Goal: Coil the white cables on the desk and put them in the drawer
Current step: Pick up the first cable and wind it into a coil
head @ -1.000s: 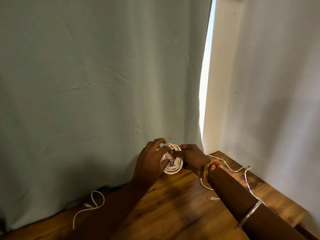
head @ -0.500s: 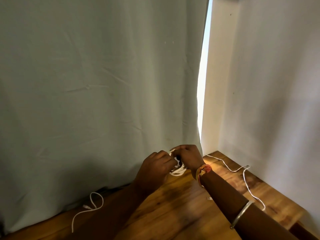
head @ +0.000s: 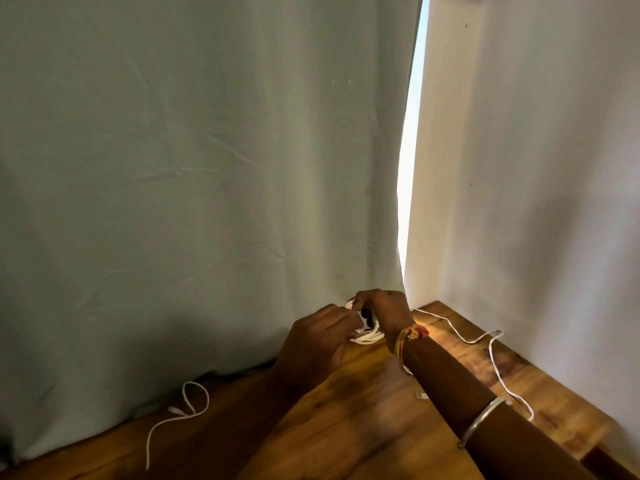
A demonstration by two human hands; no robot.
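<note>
A small coil of white cable [head: 367, 336] is held just above the wooden desk [head: 346, 427], close to the curtain. My left hand [head: 317, 341] grips the coil from the left. My right hand [head: 384, 311] pinches it from above and mostly hides it. A loose white cable [head: 491, 355] trails over the desk to the right, along the wall. Another loose white cable [head: 187, 410] lies looped at the left, by the curtain's hem. No drawer is in view.
A pale curtain [head: 207, 168] hangs behind the desk and reaches its surface. A white wall [head: 536, 202] bounds the desk on the right. A small white connector [head: 421, 395] lies on the wood beside my right forearm.
Both hands have closed in over the coil, and my right hand has moved on top of it, so less of the coil shows. The loose cables have not moved.
</note>
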